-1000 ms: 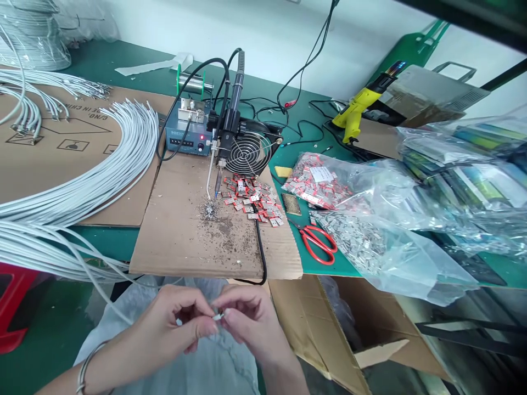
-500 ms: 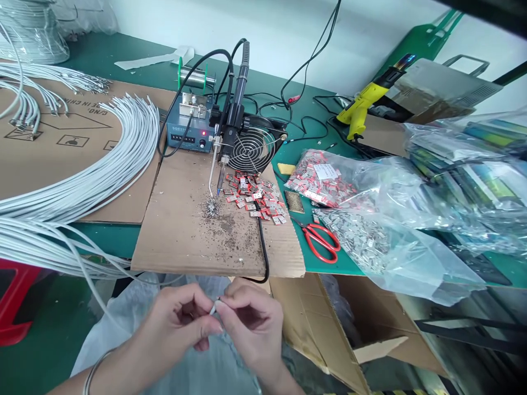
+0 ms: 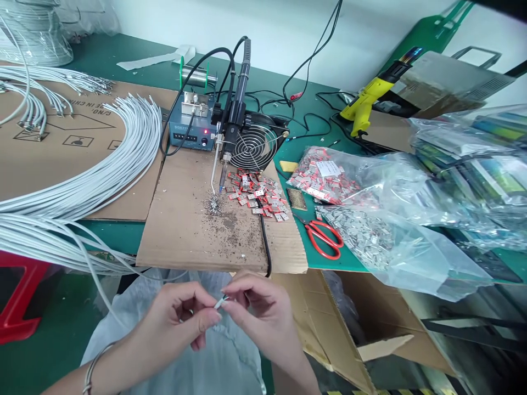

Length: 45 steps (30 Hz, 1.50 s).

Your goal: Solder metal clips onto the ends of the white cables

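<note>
My left hand (image 3: 187, 315) pinches a white cable (image 3: 218, 303) close to its end, thumb against forefinger. At the cable's tip, thin wires show, and my right hand (image 3: 259, 307) has its thumb and forefinger closed on them. Both hands are above my lap, just below the bench edge. Beyond them lies a cardboard sheet (image 3: 181, 236) with dark specks and solder bits. A soldering iron (image 3: 235, 115) is held tip down over it, beside a thin feed tube. A pile of small red and silver connectors (image 3: 263, 197) sits right of the tip.
A bundle of white cables (image 3: 123, 159) curves across the left. The blue soldering unit (image 3: 190, 134) and a round fan guard (image 3: 253, 148) stand behind. Red-handled scissors (image 3: 325, 241), bagged connectors (image 3: 325, 175), a bag of metal parts (image 3: 366, 236) and a yellow heat gun (image 3: 373, 96) are rightward.
My right hand has shifted slightly right, away from my left, and the cable end with its wires shows more between them. The camera view has moved slightly.
</note>
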Tool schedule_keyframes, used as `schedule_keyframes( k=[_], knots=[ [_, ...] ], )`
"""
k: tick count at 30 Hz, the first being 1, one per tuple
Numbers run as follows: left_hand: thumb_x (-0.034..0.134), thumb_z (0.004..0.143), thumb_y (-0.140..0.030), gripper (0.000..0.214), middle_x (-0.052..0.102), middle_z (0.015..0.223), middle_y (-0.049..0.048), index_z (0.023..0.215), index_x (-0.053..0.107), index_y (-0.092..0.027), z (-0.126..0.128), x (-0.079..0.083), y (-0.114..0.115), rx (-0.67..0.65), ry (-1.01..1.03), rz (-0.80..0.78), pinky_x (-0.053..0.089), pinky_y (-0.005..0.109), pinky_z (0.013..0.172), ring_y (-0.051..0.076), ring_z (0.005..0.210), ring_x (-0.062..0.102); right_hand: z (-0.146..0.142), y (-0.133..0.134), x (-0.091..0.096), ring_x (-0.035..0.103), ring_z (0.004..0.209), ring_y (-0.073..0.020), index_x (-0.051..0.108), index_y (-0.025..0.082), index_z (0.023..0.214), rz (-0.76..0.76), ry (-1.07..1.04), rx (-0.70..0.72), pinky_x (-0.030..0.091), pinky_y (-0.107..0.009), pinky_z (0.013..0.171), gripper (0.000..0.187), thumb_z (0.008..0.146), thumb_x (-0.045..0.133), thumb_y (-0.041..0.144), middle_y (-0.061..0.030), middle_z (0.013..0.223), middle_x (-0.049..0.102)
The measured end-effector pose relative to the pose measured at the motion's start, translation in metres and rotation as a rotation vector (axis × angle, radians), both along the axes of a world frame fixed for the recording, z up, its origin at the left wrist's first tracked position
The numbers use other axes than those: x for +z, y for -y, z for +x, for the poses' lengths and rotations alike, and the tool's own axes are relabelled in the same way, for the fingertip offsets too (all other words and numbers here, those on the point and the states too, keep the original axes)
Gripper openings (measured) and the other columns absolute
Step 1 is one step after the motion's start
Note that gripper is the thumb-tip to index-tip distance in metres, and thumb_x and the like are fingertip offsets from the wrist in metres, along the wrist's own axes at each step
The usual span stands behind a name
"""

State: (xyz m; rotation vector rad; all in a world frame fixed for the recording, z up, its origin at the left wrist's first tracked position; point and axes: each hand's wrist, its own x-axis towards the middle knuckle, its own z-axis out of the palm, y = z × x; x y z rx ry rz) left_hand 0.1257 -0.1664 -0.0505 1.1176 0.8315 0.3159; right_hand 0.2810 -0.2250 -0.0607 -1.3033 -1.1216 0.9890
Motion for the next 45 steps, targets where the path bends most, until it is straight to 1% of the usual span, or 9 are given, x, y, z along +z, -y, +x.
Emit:
schedule_keyframes(
  k=[5,10,23,26,31,34,38,42,45],
  knots=[
    [0.068,0.066,-0.049,0.039,0.044,0.046,-0.0065,0.063,0.050,-0.015,0.003,-0.003,0.001,0.003,0.022,-0.068,0.038,0.017,0.038,0.007,0.037,0.047,-0.012,0.001,-0.004,0.047,0.050,-0.0114,0.063,0.019,0.064,0.112,0.083,-0.048,0.037,-0.024,0.047,0.010,0.074,0.066,0.015,0.0005,0.055,0.055],
    [0.064,0.068,-0.057,0.045,0.051,0.053,-0.0026,0.065,0.048,-0.015,0.004,-0.005,0.001,-0.028,0.111,-0.099,0.036,0.018,0.039,0.007,0.038,0.048,-0.019,0.005,-0.011,0.050,0.056,-0.0127,0.064,0.023,0.077,0.306,0.121,-0.189,0.039,-0.024,0.051,0.017,0.075,0.061,0.006,0.0004,0.061,0.057],
    [0.035,0.093,-0.032,0.032,0.046,0.057,-0.0030,0.071,0.052,-0.016,-0.014,-0.013,-0.005,-0.323,-0.025,0.399,0.030,0.018,0.050,0.007,0.050,0.040,0.016,-0.006,0.023,0.052,0.058,-0.0103,0.066,0.017,0.072,-0.025,0.333,0.313,0.037,-0.022,0.054,0.003,0.075,0.067,0.015,0.0003,0.062,0.060],
    [0.038,0.091,-0.038,0.034,0.047,0.057,-0.0026,0.070,0.051,-0.015,-0.011,-0.011,-0.007,-0.327,0.018,0.275,0.029,0.018,0.047,0.007,0.048,0.039,0.014,-0.008,0.019,0.051,0.055,-0.0104,0.064,0.016,0.064,-0.018,0.185,0.325,0.036,-0.023,0.051,0.009,0.073,0.067,0.015,0.0000,0.059,0.058],
    [0.053,0.080,-0.054,0.041,0.045,0.051,-0.0040,0.066,0.048,-0.016,-0.003,-0.014,-0.005,-0.215,0.194,-0.098,0.027,0.016,0.038,0.005,0.039,0.037,-0.010,-0.011,-0.006,0.047,0.049,-0.0097,0.061,0.019,0.058,0.089,-0.335,0.138,0.033,-0.022,0.047,0.016,0.068,0.073,0.023,0.0014,0.057,0.055],
    [0.059,0.076,-0.053,0.040,0.051,0.051,-0.0026,0.066,0.049,-0.015,-0.002,-0.016,-0.006,-0.185,0.256,-0.194,0.030,0.015,0.036,0.005,0.037,0.042,-0.020,-0.011,-0.013,0.044,0.049,-0.0090,0.063,0.021,0.061,0.173,-0.427,0.071,0.033,-0.022,0.047,0.015,0.069,0.074,0.028,0.0026,0.056,0.052],
    [0.066,0.073,-0.047,0.035,0.063,0.060,0.0022,0.069,0.057,-0.013,-0.013,-0.009,-0.013,-0.134,0.220,-0.173,0.044,0.019,0.050,0.010,0.050,0.058,0.007,-0.011,-0.001,0.047,0.055,-0.0118,0.069,0.023,0.082,0.188,-0.032,0.120,0.037,-0.024,0.049,0.011,0.072,0.071,0.028,-0.0015,0.069,0.060],
    [0.069,0.071,-0.044,0.030,0.064,0.060,0.0007,0.066,0.062,-0.015,-0.029,-0.002,-0.021,0.017,0.177,-0.086,0.046,0.020,0.056,0.011,0.056,0.060,0.061,-0.029,0.021,0.049,0.058,-0.0128,0.064,0.022,0.093,0.186,0.618,-0.172,0.039,-0.026,0.055,0.014,0.082,0.057,0.016,-0.0024,0.077,0.062],
    [0.069,0.071,-0.045,0.029,0.059,0.057,-0.0018,0.067,0.062,-0.017,-0.035,0.002,-0.027,0.048,0.060,0.037,0.042,0.019,0.050,0.010,0.049,0.054,0.090,-0.057,0.031,0.055,0.069,-0.0176,0.064,0.018,0.087,0.076,1.007,-0.156,0.041,-0.030,0.063,0.011,0.083,0.054,0.019,-0.0057,0.080,0.062]
  ],
)
